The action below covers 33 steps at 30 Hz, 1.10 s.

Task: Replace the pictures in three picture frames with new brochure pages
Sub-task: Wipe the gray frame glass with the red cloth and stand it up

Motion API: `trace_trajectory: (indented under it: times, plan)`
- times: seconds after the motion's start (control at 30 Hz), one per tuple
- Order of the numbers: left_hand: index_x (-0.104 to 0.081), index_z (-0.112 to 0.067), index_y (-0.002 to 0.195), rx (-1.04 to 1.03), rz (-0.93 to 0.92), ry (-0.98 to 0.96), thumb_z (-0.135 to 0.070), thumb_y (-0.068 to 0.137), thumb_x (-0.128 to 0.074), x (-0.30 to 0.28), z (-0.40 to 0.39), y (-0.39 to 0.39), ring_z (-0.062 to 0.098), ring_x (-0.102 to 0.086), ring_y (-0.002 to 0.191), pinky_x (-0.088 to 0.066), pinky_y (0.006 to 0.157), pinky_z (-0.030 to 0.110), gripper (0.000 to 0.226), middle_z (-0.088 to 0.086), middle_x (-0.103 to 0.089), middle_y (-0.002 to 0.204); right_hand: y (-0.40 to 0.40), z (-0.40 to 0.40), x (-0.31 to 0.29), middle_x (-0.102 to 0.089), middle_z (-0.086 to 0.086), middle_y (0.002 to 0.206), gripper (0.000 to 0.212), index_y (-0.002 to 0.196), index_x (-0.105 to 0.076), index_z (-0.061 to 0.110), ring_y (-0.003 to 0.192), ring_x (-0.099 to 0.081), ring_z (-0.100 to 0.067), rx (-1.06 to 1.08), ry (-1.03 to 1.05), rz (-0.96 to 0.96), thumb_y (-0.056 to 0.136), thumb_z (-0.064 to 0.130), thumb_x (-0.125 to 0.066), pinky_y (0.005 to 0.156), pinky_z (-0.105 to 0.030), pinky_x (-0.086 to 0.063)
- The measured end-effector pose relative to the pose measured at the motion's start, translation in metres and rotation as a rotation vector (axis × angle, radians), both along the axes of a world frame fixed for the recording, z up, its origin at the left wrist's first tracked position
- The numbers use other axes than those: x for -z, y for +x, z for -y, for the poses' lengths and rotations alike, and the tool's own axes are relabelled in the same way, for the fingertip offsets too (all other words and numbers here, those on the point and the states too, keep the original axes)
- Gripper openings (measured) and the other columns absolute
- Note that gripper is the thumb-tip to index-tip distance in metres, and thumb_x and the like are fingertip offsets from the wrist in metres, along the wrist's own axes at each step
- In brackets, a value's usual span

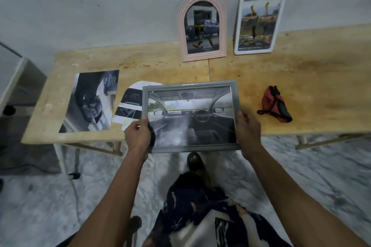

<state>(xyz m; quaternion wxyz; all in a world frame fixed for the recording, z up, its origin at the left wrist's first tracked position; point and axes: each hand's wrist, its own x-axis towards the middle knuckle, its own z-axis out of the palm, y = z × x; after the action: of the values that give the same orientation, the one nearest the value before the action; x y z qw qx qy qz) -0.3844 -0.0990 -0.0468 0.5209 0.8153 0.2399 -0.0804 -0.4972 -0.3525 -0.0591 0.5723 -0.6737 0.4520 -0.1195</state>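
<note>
- Both hands are up holding the grey frame (190, 116) by its short sides, landscape way, tilted toward the camera over the near edge of the desk (261, 70).
- Left hand (137, 134) grips the lower left corner, thumb curled over the front, the other fingers hidden behind it.
- Right hand (248, 130) grips the right side low down, thumb on the front edge, the rest wrapped round the back.
- The grey frame has a car interior page in it, dashboard and steering wheel visible.
- At the back of the desk, leaning on the wall: a pink arched frame (202, 26) with a pickup truck picture, and just right of it a white frame (260, 23) with yellowish vehicles.
- On the left of the desk a dark brochure page (91, 101) lies flat, and an arch-cut page (130, 104) sits beside it, partly hidden behind the grey frame.
- Red pouch (275, 104) sits on the right.
</note>
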Motion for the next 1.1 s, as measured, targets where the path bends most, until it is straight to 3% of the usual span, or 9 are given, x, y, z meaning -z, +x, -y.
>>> trace_trajectory:
  times: [0.23,0.33,0.43,0.57,0.63,0.77,0.93,1.03,1.1]
  plan:
    - [-0.059,-0.014,0.073,-0.039,0.015,-0.128,-0.035,0.095,-0.059,-0.021,-0.030,0.023,0.019,-0.043,0.054,-0.036,0.050,0.023,0.031,0.002,-0.049,0.058,0.039,-0.016,-0.025,-0.062,-0.002,0.105,0.026,0.121,-0.060,0.018,0.084,-0.058,-0.013,-0.102,0.011,0.028,0.100,0.030,-0.048,0.064,-0.028,-0.047]
    - [-0.057,-0.014,0.070,-0.029,0.026,-0.145,-0.032,0.097,-0.057,-0.026,-0.049,0.052,0.019,-0.043,0.056,-0.037,0.055,0.029,0.033,0.004,-0.049,0.060,0.078,-0.021,-0.030,-0.065,-0.005,0.111,0.027,0.122,-0.061,0.016,0.094,-0.061,-0.020,-0.197,0.003,0.014,0.098,0.023,-0.050,0.078,-0.039,-0.056]
    - [-0.049,-0.012,0.072,0.024,0.002,-0.182,-0.019,0.099,-0.053,-0.025,-0.070,0.096,0.017,-0.037,0.045,-0.029,0.046,0.027,0.029,0.009,-0.039,0.054,0.129,-0.027,-0.033,-0.066,-0.006,0.112,0.027,0.122,-0.061,0.016,0.098,-0.063,-0.024,-0.293,-0.012,-0.015,0.096,0.017,-0.053,0.083,-0.045,-0.057]
    - [-0.062,-0.005,0.088,0.146,-0.004,-0.104,-0.007,0.096,-0.055,-0.023,-0.101,0.176,0.022,-0.050,0.054,-0.044,0.053,0.032,0.011,0.013,-0.054,0.066,0.198,-0.039,-0.043,-0.064,-0.001,0.107,0.029,0.122,-0.059,0.012,0.092,-0.063,-0.015,-0.392,0.000,0.009,0.093,0.012,-0.061,0.069,-0.027,-0.056]
    - [-0.068,-0.015,0.092,0.189,-0.020,-0.102,-0.009,0.094,-0.058,-0.018,-0.116,0.219,0.028,-0.063,0.070,-0.056,0.066,0.038,0.012,0.013,-0.068,0.082,0.231,-0.046,-0.047,-0.067,0.000,0.103,0.034,0.118,-0.061,0.012,0.089,-0.066,-0.016,-0.389,-0.030,-0.009,0.086,0.014,-0.071,0.071,-0.034,-0.059]
    - [-0.064,-0.013,0.098,0.299,0.057,0.001,0.000,0.092,-0.060,-0.019,-0.126,0.298,0.022,-0.056,0.078,-0.047,0.074,0.035,0.015,0.008,-0.065,0.085,0.302,-0.060,-0.042,-0.071,-0.004,0.097,0.030,0.108,-0.066,0.016,0.089,-0.067,-0.026,-0.328,-0.130,-0.096,0.081,0.002,-0.069,0.077,-0.048,-0.059]
    - [-0.065,-0.015,0.104,0.353,0.123,0.109,-0.003,0.090,-0.060,-0.020,-0.115,0.375,0.022,-0.060,0.079,-0.052,0.078,0.031,0.019,0.007,-0.066,0.090,0.368,-0.071,-0.042,-0.065,-0.005,0.100,0.033,0.117,-0.058,0.012,0.090,-0.060,-0.023,-0.248,-0.228,-0.173,0.087,-0.002,-0.057,0.072,-0.031,-0.048]
    - [-0.066,-0.027,0.096,0.337,0.088,0.090,-0.006,0.085,-0.062,-0.002,-0.115,0.412,0.025,-0.063,0.079,-0.058,0.080,0.046,0.024,0.001,-0.067,0.084,0.397,-0.073,-0.040,-0.066,-0.009,0.104,0.038,0.120,-0.056,0.011,0.096,-0.061,-0.027,-0.203,-0.238,-0.202,0.085,-0.004,-0.056,0.082,-0.040,-0.054]
    - [-0.067,-0.026,0.098,0.319,0.087,0.099,-0.006,0.084,-0.060,0.008,-0.112,0.428,0.029,-0.066,0.081,-0.058,0.078,0.044,0.026,0.001,-0.068,0.085,0.412,-0.074,-0.034,-0.066,-0.011,0.103,0.038,0.118,-0.055,0.011,0.096,-0.061,-0.030,-0.186,-0.244,-0.236,0.083,-0.003,-0.057,0.085,-0.044,-0.055]
